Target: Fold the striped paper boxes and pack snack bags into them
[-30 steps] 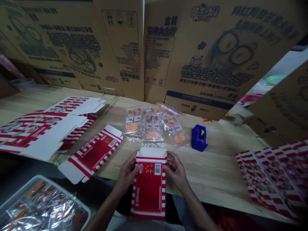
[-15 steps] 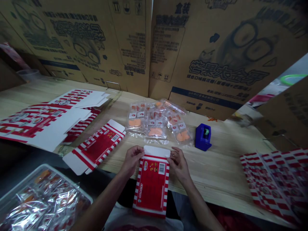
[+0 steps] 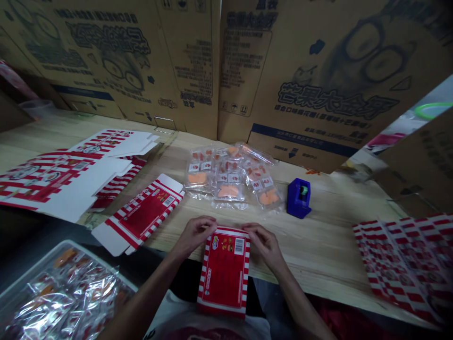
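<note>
A red carton with striped white edges [image 3: 223, 271] leans between my body and the table's front edge, its barcode side facing up. At its top left corner, my left hand [image 3: 197, 234] pinches the edge between thumb and fingers. My right hand [image 3: 264, 241] grips the top right corner the same way. The white end flap does not show now. Just beyond lie several clear packets of orange and red pieces [image 3: 228, 182]. To their right stands a blue tape dispenser [image 3: 298, 199]. Another red carton [image 3: 143, 215] with white flaps out lies flat on the left.
Flat striped carton sheets [image 3: 71, 177] are stacked at the left, with more striped printed sheets [image 3: 406, 264] at the right. A plastic tub [image 3: 67, 245] of packets is at lower left. Large cardboard boxes [image 3: 198, 71] wall off the table's back.
The carton's white top flap stood up before and is now folded down out of sight. Both my hands have closed in on the top corners.
</note>
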Motion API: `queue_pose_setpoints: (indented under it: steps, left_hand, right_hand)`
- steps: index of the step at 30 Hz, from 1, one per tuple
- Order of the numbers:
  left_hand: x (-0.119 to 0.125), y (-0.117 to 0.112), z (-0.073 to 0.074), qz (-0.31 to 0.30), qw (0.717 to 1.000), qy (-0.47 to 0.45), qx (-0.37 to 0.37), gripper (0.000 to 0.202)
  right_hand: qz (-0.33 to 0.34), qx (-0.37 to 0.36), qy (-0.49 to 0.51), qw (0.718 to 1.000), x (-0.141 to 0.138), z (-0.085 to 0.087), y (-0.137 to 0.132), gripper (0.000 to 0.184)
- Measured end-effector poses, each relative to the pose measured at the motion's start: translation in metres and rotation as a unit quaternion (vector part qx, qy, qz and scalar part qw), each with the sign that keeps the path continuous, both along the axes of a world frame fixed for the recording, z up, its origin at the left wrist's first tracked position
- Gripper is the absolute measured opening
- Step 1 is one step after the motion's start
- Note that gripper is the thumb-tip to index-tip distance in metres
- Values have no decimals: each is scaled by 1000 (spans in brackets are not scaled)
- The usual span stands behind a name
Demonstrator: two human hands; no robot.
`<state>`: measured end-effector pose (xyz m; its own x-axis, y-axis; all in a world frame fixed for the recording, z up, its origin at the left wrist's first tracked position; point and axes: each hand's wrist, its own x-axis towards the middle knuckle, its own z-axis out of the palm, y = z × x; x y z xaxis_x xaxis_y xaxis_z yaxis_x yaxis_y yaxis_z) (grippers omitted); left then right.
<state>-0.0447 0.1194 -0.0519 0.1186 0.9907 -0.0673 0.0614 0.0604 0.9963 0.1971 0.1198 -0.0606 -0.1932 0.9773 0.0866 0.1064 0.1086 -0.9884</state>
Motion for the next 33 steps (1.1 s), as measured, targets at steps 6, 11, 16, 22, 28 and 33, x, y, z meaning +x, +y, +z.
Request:
queue_pose_setpoints:
  steps: [6, 11, 16, 22, 28, 33]
  left_hand:
    - [2, 3, 13, -22, 996, 87, 28, 17]
    - [1, 6, 25, -31, 990, 129, 44, 16]
    - [2, 11, 23, -42, 990, 122, 63, 15]
    - [-2, 3, 4, -58, 989, 116, 73, 16]
    - [-3, -11, -13, -34, 987, 105, 114, 21]
    - [-1, -10, -16, -42, 984, 108, 133, 19]
  right_hand:
    - [40, -15, -78, 996, 2, 14, 6, 14]
    - [29, -7, -133, 991, 5, 21, 14, 11]
    - [28, -10, -136, 990, 4, 21, 17, 11]
    - [27, 12, -95, 995, 5, 15, 3, 14]
    - [-11, 31, -39, 999, 3, 6, -9, 18]
    - [-3, -23, -39, 999, 1, 15, -4, 19]
